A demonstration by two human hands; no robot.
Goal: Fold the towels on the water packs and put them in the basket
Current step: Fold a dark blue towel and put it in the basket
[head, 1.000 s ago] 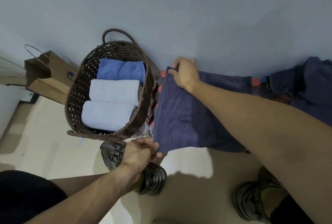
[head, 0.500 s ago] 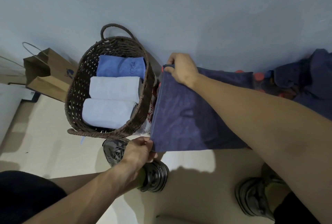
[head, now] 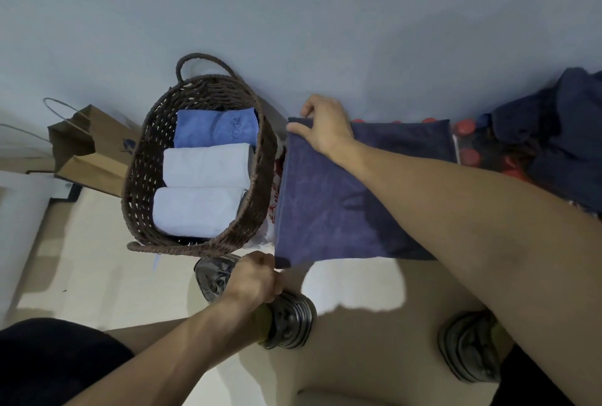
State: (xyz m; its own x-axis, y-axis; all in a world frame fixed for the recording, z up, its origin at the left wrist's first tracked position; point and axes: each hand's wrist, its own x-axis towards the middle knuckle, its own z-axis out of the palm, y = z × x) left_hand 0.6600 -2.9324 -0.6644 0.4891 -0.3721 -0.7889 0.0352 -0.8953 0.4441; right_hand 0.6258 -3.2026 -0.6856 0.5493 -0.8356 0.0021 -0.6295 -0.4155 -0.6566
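Note:
A dark navy towel (head: 329, 203) lies spread flat over the water packs (head: 469, 151), whose red caps show at its far right edge. My right hand (head: 322, 127) pinches the towel's far left corner. My left hand (head: 255, 277) grips its near left corner, just below the pack's edge. Left of the towel stands a dark wicker basket (head: 138, 177) holding a rolled blue towel (head: 215, 128) and two rolled white towels (head: 203, 188). More dark towels (head: 560, 131) lie heaped on the packs at the far right.
A brown paper bag (head: 86, 148) leans against the wall left of the basket. My two shoes (head: 283, 314) stand on the pale floor below the packs. The blue-grey wall rises right behind the basket and packs.
The towel's left edge has been drawn straighter and flatter over the packs. Both hands kept their corners; the view shifted slightly.

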